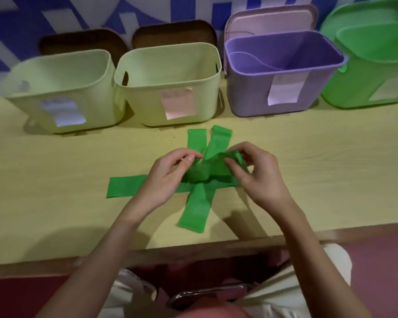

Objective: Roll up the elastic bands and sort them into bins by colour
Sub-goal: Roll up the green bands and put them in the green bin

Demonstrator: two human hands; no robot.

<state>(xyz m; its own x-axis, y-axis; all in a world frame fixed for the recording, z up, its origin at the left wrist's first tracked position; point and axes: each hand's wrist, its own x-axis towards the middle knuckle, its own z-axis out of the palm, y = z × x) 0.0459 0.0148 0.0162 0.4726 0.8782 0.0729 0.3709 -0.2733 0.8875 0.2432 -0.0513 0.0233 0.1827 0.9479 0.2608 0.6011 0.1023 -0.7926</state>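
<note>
Several flat green elastic bands lie crossed in a pile on the yellow table [55, 203]. One band [122, 187] points left, another band [194, 212] points toward me, and two bands [197, 138] point toward the bins. Above the pile, a partly rolled green band [210, 168] is held between both hands. My left hand [168, 177] pinches its left side with curled fingers. My right hand [255, 173] pinches its right side with thumb and fingers.
Four bins stand in a row at the back: two pale yellow-green bins [62, 72] [168, 65], a purple bin [283, 51] and a green bin [375, 47], each with a paper label. Lids lean behind them. The table's front edge [193, 251] runs close to my lap.
</note>
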